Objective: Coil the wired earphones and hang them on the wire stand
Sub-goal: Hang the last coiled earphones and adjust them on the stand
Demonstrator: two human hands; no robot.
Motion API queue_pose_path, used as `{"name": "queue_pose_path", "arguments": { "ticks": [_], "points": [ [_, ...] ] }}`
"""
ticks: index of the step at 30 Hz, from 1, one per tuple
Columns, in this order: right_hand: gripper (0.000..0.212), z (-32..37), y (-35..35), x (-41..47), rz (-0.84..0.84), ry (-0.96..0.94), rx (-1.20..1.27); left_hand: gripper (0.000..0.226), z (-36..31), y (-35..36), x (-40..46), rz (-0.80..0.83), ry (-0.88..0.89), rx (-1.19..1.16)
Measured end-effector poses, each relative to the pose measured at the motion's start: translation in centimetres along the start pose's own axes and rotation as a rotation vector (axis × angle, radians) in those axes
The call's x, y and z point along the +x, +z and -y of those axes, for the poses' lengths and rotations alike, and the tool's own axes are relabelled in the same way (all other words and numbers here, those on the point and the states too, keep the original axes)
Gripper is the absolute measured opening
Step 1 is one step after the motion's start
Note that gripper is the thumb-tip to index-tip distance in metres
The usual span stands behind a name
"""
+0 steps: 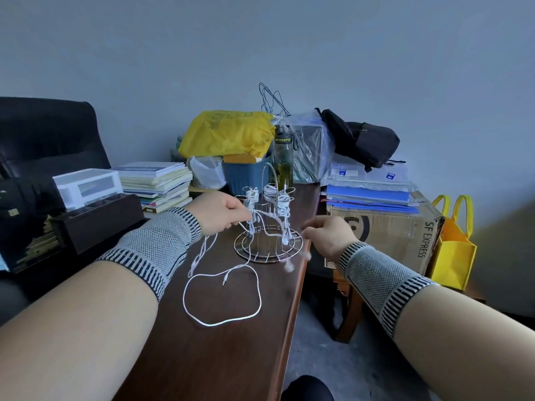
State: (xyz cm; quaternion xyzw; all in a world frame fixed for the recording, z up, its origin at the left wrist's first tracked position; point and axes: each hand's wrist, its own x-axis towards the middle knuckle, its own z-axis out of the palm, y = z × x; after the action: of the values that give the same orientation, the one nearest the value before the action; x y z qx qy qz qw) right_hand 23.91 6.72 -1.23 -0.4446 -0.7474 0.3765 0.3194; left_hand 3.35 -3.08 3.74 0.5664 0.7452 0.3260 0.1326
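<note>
Setting: dark wooden table (220, 357) against a pale blue-grey wall, clutter along its far edge.
Far left: black chair (49, 134); white drawer box (88, 185) on a dark tray (98, 221).
Books: stack (156, 183) right of the drawer box.
Left hand (224, 214): fingers curled, pinching the earphone cord just beside the stand; knit wrist sleeve (157, 243) on the forearm.
Earphones (223, 299): white; cord runs from the left hand across to the right hand, with a loose loop and the jack plug lying on the table in front of the stand.
Stand (267, 227): wire, upright on a round base near the table's right edge; several coiled white earphone bundles (282, 202) hang on its prongs.
Behind stand: yellow bag (228, 134), blue tub (246, 175), bottle (282, 160).
Right hand (330, 233): fingers curled, pinching the cord; two earbuds (289, 267) dangle below it, blurred.
Far right: black backpack (362, 140), blue folders (370, 196) on a cardboard box (388, 230), yellow tote (454, 247).
</note>
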Motion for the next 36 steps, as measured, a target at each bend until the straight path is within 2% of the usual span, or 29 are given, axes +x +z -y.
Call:
{"name": "queue_pose_path", "arguments": {
  "ticks": [2,4,5,8,10,12,14,17,19,21,24,26,30,36],
  "points": [
    [0.028,1.1,0.5,-0.3,0.032,-0.142,0.115,0.017,-0.9,0.4,-0.1,0.036,0.035,0.018],
    [0.035,2.3,1.2,-0.5,0.097,-0.207,0.261,0.014,-1.6,0.8,-0.1,0.052,0.062,0.053],
    [0.033,2.7,1.5,-0.6,0.129,-0.22,0.279,0.014,-1.8,1.0,-0.1,0.05,0.075,0.052],
    [0.008,3.1,2.0,-0.7,0.181,-0.219,0.302,0.022,-1.8,1.1,0.0,0.055,0.071,-0.009],
    [0.012,3.0,2.0,-0.6,0.2,-0.18,0.378,0.028,-1.5,1.1,0.1,0.066,0.011,-0.139],
    [0.007,3.0,2.0,-0.6,0.238,-0.133,0.449,0.019,-1.4,1.1,0.0,0.072,-0.044,-0.259],
    [0.005,3.0,2.2,-0.6,0.283,-0.102,0.466,0.019,-1.1,1.2,0.0,0.075,-0.05,-0.266],
    [0.01,2.6,2.8,-0.7,0.305,-0.094,0.364,0.02,-0.6,1.5,0.0,0.063,-0.023,-0.192],
    [0.009,2.1,3.1,-0.7,0.313,-0.076,0.284,0.014,-0.2,1.6,-0.2,0.071,0.008,-0.052],
    [0.007,1.2,3.3,-0.6,0.328,-0.078,0.133,0.006,0.0,2.0,-0.9,0.144,0.043,0.138],
    [0.01,0.0,3.9,-0.6,0.378,-0.059,-0.037,0.01,0.7,3.3,-1.8,0.288,0.059,0.336],
    [0.013,-0.5,4.3,-0.7,0.398,-0.039,-0.06,0.008,1.0,4.2,-2.2,0.342,0.032,0.337],
    [0.011,-0.8,4.6,-0.5,0.399,-0.033,-0.09,0.031,0.6,5.2,-2.6,0.348,-0.004,0.289],
    [0.016,-0.8,4.7,-0.7,0.366,-0.038,-0.136,0.034,-0.2,8.3,-3.3,0.448,0.052,0.448]
  ]
}}
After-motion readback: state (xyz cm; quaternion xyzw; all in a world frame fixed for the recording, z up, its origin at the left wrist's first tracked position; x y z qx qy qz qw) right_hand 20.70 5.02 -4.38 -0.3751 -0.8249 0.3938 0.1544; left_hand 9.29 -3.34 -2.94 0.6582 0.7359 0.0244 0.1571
